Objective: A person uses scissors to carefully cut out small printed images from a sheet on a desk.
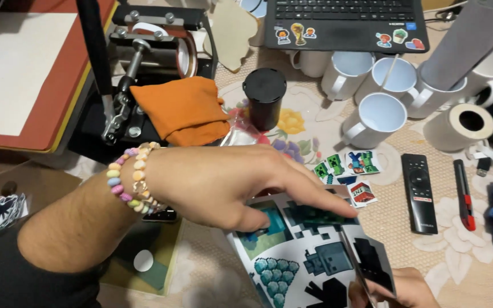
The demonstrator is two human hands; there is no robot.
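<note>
1. Sticker sheet (309, 256) work is the step in hand, as I judge it: the glossy sheet of blocky pixel-style pictures is held low over the table (406, 251), just in front of the cut stickers (346, 165) that lie loose on the cloth.

2. Left hand (229, 185), with a pastel bead bracelet (129, 177) at the wrist, reaches across from the left and lies on the upper part of the sheet, fingers closed flat and pressing down, thumb tucked under the edge.

3. Right hand (406, 288) shows only partly at the bottom edge; it pinches the sheet's lower right corner, where a strip curls up. Whether it is peeling or only steadying I cannot tell.

4. Beyond the sheet stand white mugs (375, 117) in a cluster, with a black canister (265, 97) to their left and an orange cloth (181, 108) further left against a mug press (144, 51).

5. Right of the sheet lie a black remote control (419, 194) and a red-and-black utility knife (463, 194); a laptop (349, 23) sits behind the mugs.

6. Next move, to my eye, calls for a firm hold with the left hand while the right works the corner slowly, so the thin sheet neither tears nor creases.
</note>
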